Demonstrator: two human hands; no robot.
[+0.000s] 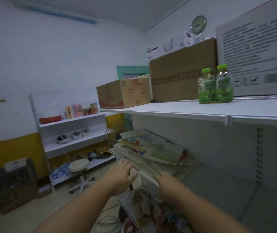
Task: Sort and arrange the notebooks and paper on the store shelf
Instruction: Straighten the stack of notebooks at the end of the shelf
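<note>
Two bottles [206,86], one notebook pile [134,148]

At my two o'clock, the pair of green-capped clear plastic bottles [222,86] each carry one large label character, apparently 绿. Print on the white board [255,47] and brown cardboard box [124,93] I can't read.

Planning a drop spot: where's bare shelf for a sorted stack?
Middle shelf is bare right of the notebook pile, up to the slotted upright. Top shelf is bare between the red-printed carton and green bottles. Lower shelf is crowded.
</note>
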